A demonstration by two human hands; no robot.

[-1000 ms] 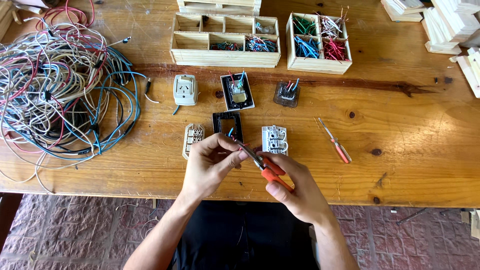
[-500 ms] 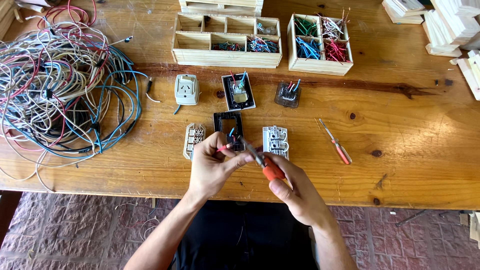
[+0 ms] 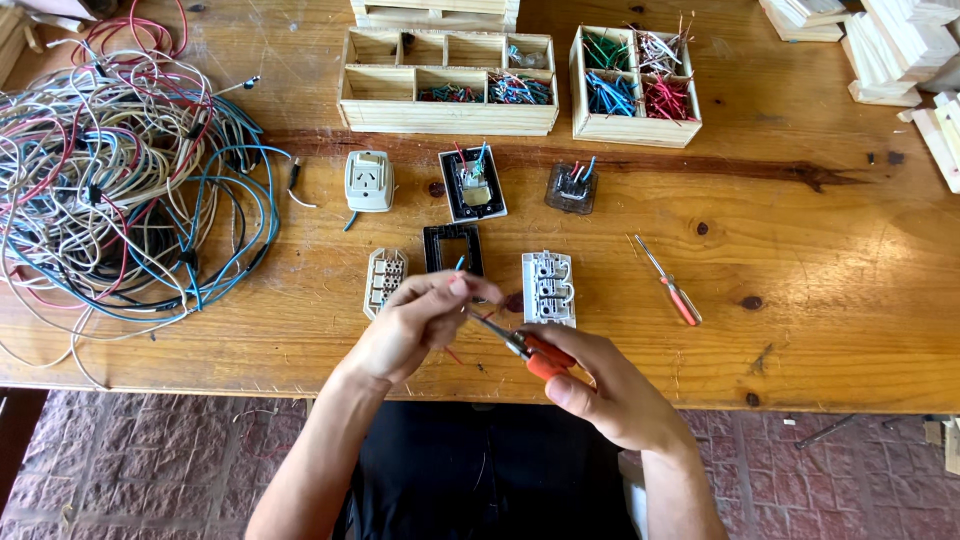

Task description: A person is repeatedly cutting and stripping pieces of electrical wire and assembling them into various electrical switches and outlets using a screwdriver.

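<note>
- Orange-handled pliers (image 3: 532,352) sit in the right hand (image 3: 610,390), which is closed around the grips; the thin metal nose points up and left toward the other hand.
- Pinched between thumb and fingertips of the left hand (image 3: 415,325) is a short piece of wire (image 3: 459,265), blue at its upper end. That hand is closed on it, just above the near edge of the wooden bench (image 3: 800,260).
- The wire looks light, thin and easily bent. Judging by its size, it would slip or kink if held far from the working end, so a pinch close to the pliers' nose seems the sound place to hold it. The plastic sheath is probably smooth and a little slippery.
- The pliers are stiff and heavier; the padded grips are the natural hold, as the hand has them.
- Just behind the hands lie a black frame (image 3: 453,248), a cream terminal block (image 3: 384,280) to its left and a white switch module (image 3: 548,287) to its right, all flat on the bench.
- Further back stand a white socket (image 3: 368,180), a black-framed module with wires (image 3: 472,184) and a small dark module (image 3: 571,186).
- A red-handled screwdriver (image 3: 672,290) lies loose to the right, well apart from both hands.
- A large tangle of cables (image 3: 120,180) fills the left of the bench; two wooden compartment trays, a long one (image 3: 400,110) and a square one (image 3: 600,128), hold cut wire pieces sorted by colour.
</note>
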